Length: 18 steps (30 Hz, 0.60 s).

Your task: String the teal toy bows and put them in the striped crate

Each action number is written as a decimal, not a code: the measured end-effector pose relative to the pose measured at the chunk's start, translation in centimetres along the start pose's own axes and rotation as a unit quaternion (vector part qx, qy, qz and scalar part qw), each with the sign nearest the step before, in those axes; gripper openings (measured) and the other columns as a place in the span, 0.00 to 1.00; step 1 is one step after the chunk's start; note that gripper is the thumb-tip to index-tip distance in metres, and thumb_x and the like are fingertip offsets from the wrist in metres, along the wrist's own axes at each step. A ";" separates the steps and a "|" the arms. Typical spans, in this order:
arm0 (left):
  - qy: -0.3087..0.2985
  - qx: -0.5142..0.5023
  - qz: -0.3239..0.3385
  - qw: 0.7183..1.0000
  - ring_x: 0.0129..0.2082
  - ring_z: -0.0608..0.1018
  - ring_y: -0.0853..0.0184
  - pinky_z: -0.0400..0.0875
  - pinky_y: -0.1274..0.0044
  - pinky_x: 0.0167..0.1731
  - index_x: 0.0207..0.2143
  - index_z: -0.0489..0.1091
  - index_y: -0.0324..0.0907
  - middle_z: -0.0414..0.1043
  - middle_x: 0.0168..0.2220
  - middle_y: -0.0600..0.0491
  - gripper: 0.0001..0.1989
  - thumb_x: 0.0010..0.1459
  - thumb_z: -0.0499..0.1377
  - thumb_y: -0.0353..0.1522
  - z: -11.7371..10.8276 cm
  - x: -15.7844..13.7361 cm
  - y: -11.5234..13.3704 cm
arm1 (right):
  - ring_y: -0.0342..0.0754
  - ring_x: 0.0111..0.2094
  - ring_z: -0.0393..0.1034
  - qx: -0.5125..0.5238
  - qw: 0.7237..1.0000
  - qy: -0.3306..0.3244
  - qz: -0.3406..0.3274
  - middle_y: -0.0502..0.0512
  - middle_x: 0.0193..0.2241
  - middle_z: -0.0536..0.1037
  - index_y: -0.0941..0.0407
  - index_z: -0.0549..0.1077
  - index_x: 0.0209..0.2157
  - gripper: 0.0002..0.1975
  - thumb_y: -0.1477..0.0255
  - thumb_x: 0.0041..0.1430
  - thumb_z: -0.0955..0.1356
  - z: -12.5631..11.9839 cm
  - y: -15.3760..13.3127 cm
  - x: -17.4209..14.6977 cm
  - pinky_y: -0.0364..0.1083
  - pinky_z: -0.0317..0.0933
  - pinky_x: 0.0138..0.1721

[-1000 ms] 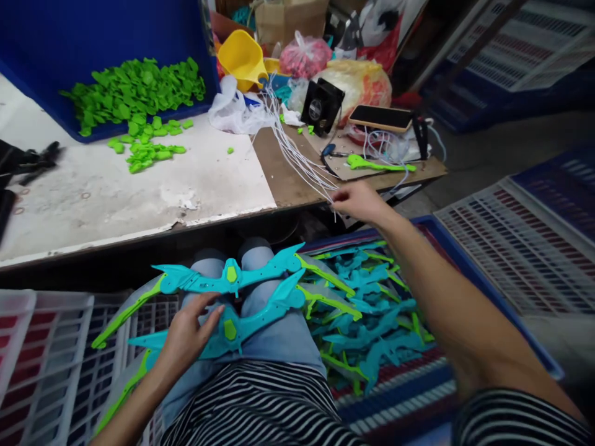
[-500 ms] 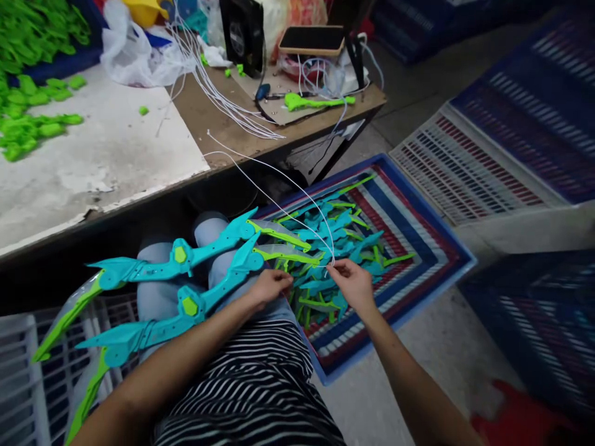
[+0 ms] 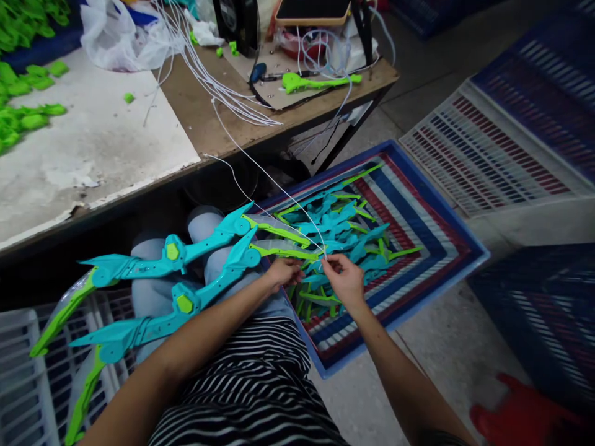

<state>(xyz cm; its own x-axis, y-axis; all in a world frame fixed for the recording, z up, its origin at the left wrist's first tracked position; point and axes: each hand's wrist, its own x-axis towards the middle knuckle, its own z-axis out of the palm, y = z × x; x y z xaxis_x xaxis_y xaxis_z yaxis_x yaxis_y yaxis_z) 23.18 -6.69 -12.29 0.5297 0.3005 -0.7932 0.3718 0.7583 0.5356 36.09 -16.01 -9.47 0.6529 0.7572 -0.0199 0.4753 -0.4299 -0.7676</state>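
Note:
Two turquoise toy bows with lime-green ends lie across my lap, the upper bow (image 3: 204, 248) beyond the lower bow (image 3: 209, 296). My right hand (image 3: 346, 282) pinches a thin white string (image 3: 274, 181) by the green tip of the lower bow. From there the string's two strands run up and left toward the table. Just left of it, below that tip, my left hand (image 3: 284, 273) has its fingers curled closed. Whatever they hold, if anything, is too small to make out.
A blue-rimmed crate (image 3: 458, 272) with several similar bows stands to the right of my knees. On the table (image 3: 121, 133) are green parts (image 3: 28, 118), a bundle of white strings (image 3: 209, 87), a plastic bag (image 3: 121, 37) and a fan (image 3: 235, 21). More crates (image 3: 534, 322) stand at right.
My left hand has moved right, closer to my right hand and under the bow tip. The string's strands have shifted and hang closer together near my right hand. The view has moved slightly.

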 end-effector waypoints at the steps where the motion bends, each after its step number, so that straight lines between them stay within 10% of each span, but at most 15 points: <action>1: -0.005 -0.002 0.001 1.000 0.19 0.72 0.74 0.65 0.82 0.21 0.40 0.71 0.34 0.72 0.23 0.53 0.09 0.57 0.56 0.24 0.1 0.2 -0.1 | 0.44 0.20 0.62 -0.003 1.000 0.001 0.002 0.50 0.19 0.73 0.54 0.72 0.24 0.12 0.60 0.49 0.65 0.0 0.0 0.0 0.45 0.59 0.26; 18: -0.041 0.009 0.017 0.999 0.21 0.72 0.75 0.69 0.80 0.28 0.28 0.69 0.34 0.71 0.21 0.53 0.06 0.58 0.56 0.24 1.7 1.4 0.7 | 0.47 0.26 0.68 0.119 0.987 -0.043 0.101 0.53 0.25 0.77 0.55 0.73 0.27 0.16 0.56 0.43 0.69 1.0 2.9 0.5 0.46 0.62 0.31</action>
<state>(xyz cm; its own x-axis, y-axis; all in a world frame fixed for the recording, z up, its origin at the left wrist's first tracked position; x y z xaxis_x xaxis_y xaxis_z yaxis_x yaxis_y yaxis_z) 25.46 -6.70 -12.47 0.6034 0.2766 -0.7479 0.3655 0.7377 0.5677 37.19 -16.36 -12.39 0.6624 0.7113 -0.2350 0.1815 -0.4567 -0.8709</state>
